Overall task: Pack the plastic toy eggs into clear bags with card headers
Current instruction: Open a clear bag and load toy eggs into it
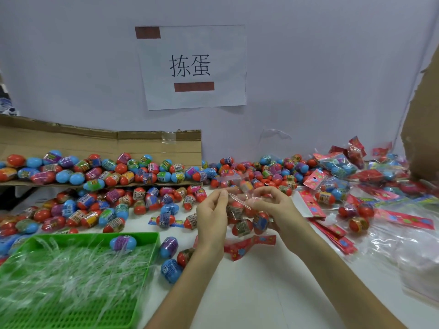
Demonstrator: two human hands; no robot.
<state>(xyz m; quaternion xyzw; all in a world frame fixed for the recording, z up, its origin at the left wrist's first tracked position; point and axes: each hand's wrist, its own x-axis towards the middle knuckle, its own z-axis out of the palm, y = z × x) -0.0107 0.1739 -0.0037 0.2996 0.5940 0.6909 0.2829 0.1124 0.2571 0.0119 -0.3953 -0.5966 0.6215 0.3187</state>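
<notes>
Head view, centre of the frame: two bare hands hold a clear bag point(238, 201) up between them by its open top. The left hand point(210, 217) pinches one side of the bag mouth between thumb and forefinger. The right hand point(275, 206) has its fingers curled round the other side, clamped on the plastic. Several plastic toy eggs point(242, 227), red and blue with printed bands, hang in the bottom of the bag, just above the white table point(249, 293).

A red card header point(251, 243) lies flat on the table directly below the bag, between the two wrists.

The step looks like closing the filled bag before the header goes on. To do it well, the two pinched edges should be drawn level and taut, with the eggs settled low, so the plastic lies flat where the card folds over. A slack or skewed mouth would probably leave the header crooked.

Loose eggs point(118, 176) spread in a wide band across the middle of the frame, some on a cardboard sheet point(95, 141) at the upper left. A green tray point(95, 235) at the lower left holds shredded clear strips point(71, 269) and one blue and purple egg point(123, 243). Finished bags point(337, 165) with red headers pile up at the right, with a stack of spare headers point(337, 236) and empty clear bags point(403, 245) nearer the lower right. A paper sign point(192, 67) hangs on the wall above.
</notes>
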